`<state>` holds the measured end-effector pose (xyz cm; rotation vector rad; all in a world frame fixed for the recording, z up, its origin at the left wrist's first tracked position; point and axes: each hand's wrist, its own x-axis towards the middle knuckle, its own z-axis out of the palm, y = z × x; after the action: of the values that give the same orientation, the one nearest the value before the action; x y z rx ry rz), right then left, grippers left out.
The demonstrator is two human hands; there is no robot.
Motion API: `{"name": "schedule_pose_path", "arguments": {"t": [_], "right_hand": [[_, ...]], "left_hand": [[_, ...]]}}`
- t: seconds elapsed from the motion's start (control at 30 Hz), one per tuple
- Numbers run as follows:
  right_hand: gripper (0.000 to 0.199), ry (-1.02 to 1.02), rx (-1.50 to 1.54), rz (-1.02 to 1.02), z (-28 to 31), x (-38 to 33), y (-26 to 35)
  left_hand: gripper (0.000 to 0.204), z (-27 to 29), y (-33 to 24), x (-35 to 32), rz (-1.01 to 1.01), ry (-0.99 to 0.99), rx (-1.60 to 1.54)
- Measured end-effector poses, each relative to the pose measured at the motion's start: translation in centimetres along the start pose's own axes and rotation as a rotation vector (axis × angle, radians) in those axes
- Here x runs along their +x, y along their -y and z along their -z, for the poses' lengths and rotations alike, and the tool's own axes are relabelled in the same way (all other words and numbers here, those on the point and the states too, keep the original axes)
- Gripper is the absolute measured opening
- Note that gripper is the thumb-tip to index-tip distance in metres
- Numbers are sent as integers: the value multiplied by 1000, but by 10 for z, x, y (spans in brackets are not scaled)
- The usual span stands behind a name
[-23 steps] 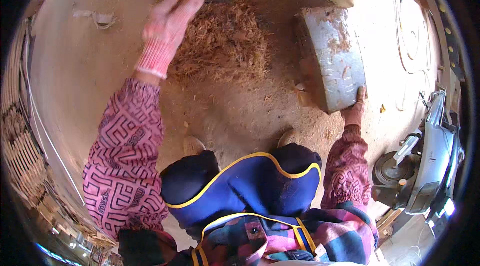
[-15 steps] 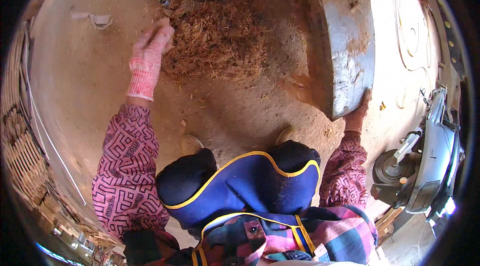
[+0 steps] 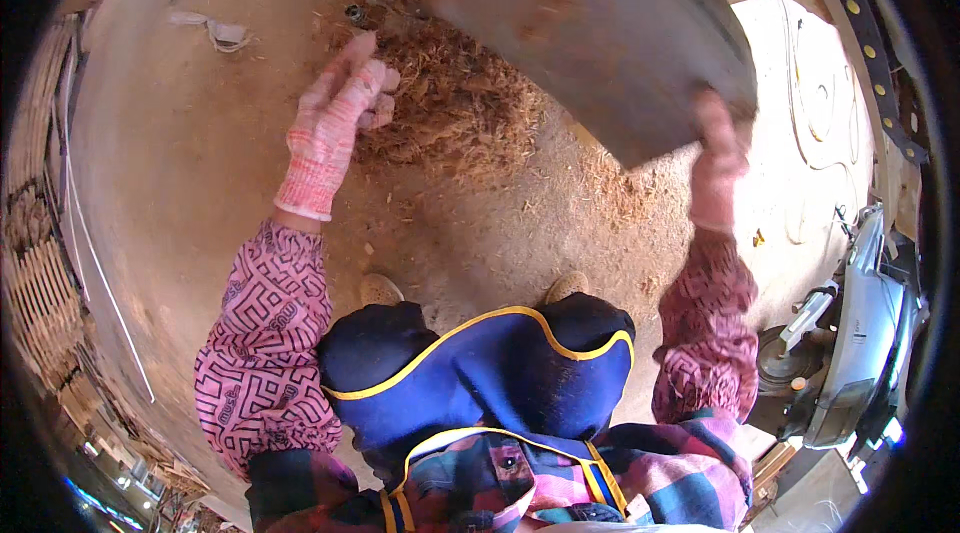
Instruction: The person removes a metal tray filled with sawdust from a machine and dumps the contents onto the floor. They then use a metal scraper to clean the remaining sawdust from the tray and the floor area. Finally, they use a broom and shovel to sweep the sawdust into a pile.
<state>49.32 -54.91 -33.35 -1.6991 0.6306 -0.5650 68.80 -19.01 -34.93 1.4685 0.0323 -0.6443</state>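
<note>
A large grey-brown, slab-like piece (image 3: 610,43), smeared by motion, hangs tilted over the floor at the upper right. My right hand (image 3: 718,148), in a pinkish glove, grips its lower right edge, with fingers lying on the near face. My left hand (image 3: 340,113), in a pink-and-white knit glove, hovers at the left edge of a heap of brown shavings (image 3: 450,113). Its fingers are apart and loosely bent, with nothing visible in them. Just beyond its fingertips lies a small dark, round-ended metal object (image 3: 354,14), partly among the shavings.
A white plug-like block with a cord (image 3: 228,36) lies on the floor at the upper left. Slatted wood (image 3: 45,283) lines the left side. A grey-blue scooter (image 3: 855,333) stands at the right, near a pale cable (image 3: 800,103). My shoes (image 3: 380,288) are below the heap.
My right hand has raised the slab-like piece and swung it up and left, partly covering the heap. My left hand has shifted slightly right, its fingers more bent.
</note>
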Motion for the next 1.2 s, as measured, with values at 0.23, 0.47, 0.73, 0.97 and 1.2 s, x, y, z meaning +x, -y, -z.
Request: {"name": "schedule_pose_path", "arguments": {"t": [0.23,0.47,0.73,0.97,1.2], "right_hand": [[56,587,-318,1025,-216,-15,73],[65,779,-303,1393,-329,-98,15],[59,580,-1005,590,-198,-42,-95],[74,606,-1348,-50,-248,14,-67],[52,437,-1300,247,-236,42,-130]], "left_hand": [[76,67,-36,-30,-8,-200,-511],[56,199,78,-81,219,-344,-736],[49,143,119,-122,265,-581,-903],[42,196,185,-130,131,-853,-675],[41,206,160,-132,104,-922,66]]}}
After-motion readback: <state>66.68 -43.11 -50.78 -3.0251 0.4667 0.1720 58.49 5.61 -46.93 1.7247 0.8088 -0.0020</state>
